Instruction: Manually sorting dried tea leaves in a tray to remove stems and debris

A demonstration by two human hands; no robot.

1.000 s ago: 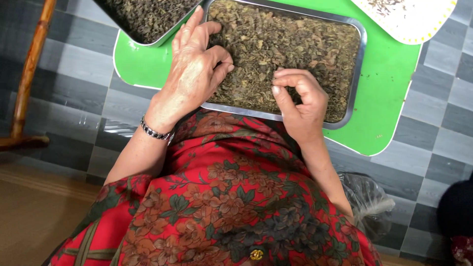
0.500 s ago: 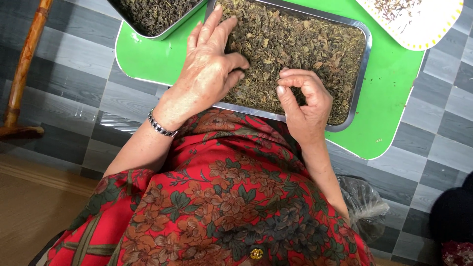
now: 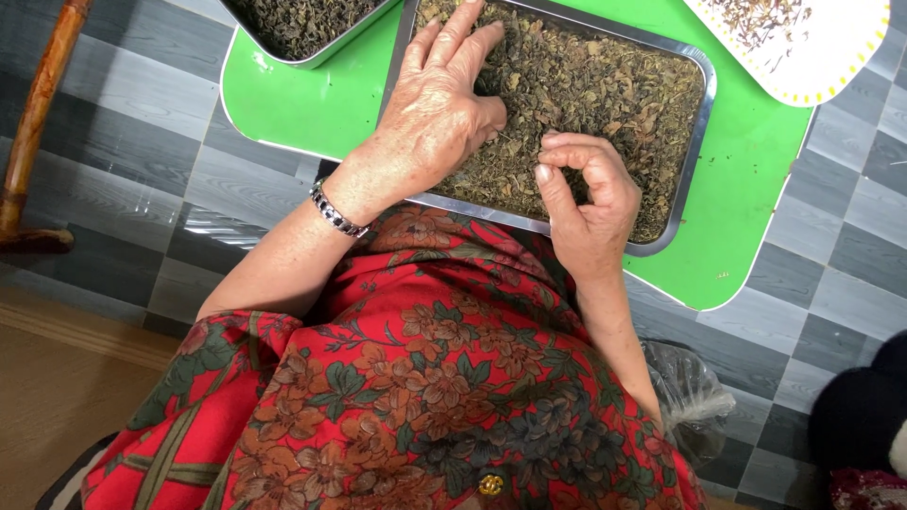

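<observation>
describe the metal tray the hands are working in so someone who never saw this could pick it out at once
Start at the bright green board on the grey tiled floor. Two steel trays of dried leaves sit on it; take the large rectangular tray near its middle, where the left hand lies flat and the right hand pinches. Its neighbour is cut off at the top edge, untouched, with darker leaves.

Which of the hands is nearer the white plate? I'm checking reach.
Right. The right hand lies at the tray's near edge, below and left of the white plate; the left hand rests farther left on the dried leaves.
</observation>
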